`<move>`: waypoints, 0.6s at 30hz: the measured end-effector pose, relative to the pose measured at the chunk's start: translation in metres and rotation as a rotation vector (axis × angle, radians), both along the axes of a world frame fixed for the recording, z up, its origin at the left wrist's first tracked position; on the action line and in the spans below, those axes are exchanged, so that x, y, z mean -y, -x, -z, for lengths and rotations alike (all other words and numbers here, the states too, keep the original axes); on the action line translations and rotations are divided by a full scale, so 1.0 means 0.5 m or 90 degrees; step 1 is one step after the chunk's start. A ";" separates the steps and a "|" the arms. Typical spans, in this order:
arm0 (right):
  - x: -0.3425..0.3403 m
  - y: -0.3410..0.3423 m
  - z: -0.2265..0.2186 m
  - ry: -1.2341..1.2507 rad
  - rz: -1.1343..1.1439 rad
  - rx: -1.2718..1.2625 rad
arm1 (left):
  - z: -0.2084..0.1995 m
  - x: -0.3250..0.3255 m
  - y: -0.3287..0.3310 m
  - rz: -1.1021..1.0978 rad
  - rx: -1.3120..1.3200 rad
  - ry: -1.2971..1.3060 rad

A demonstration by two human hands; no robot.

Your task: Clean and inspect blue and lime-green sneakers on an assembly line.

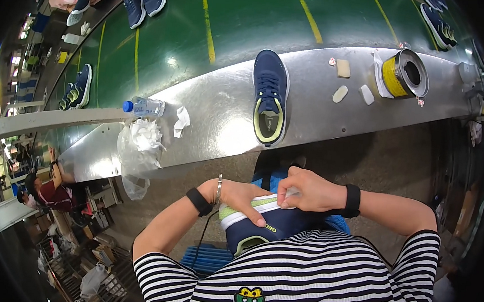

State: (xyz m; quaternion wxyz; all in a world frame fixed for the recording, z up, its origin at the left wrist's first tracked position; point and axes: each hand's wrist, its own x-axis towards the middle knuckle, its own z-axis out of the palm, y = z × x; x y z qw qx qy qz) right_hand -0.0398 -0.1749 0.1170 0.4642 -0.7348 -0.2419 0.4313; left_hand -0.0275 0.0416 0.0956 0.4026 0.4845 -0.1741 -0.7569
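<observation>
In my lap lies a navy sneaker (pixel 252 233) on its side, its white and lime sole turned away from me. My left hand (pixel 244 200) grips it at the heel end, thumb pressed on the navy upper. With fingers pinched against the sole edge, my right hand (pixel 310 190) holds a small whitish piece that looks like cloth or tissue; its kind is not clear. A second navy sneaker (pixel 268 97) with lime lining stands upright on the metal ledge in front of me, toe pointing away.
On the ledge are a yellow-labelled can (pixel 396 76), a beige block (pixel 343 68), two pale pieces, a water bottle (pixel 144 107), crumpled tissue (pixel 182 121) and a hanging plastic bag (pixel 134 169). The green conveyor (pixel 246 16) carries more sneakers. Other people work at the left.
</observation>
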 end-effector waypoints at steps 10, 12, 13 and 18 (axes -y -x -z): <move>0.112 -0.012 0.020 -0.066 0.097 -0.230 | -0.026 -0.022 0.010 -0.076 0.011 -0.014; 0.113 -0.008 0.023 -0.079 0.110 -0.249 | -0.026 -0.024 0.008 -0.076 0.013 -0.027; 0.109 -0.002 0.029 -0.093 0.125 -0.236 | -0.024 -0.025 0.007 -0.074 0.011 -0.027; 0.056 0.002 0.021 -0.070 0.121 -0.071 | -0.028 -0.019 -0.002 -0.060 0.017 -0.026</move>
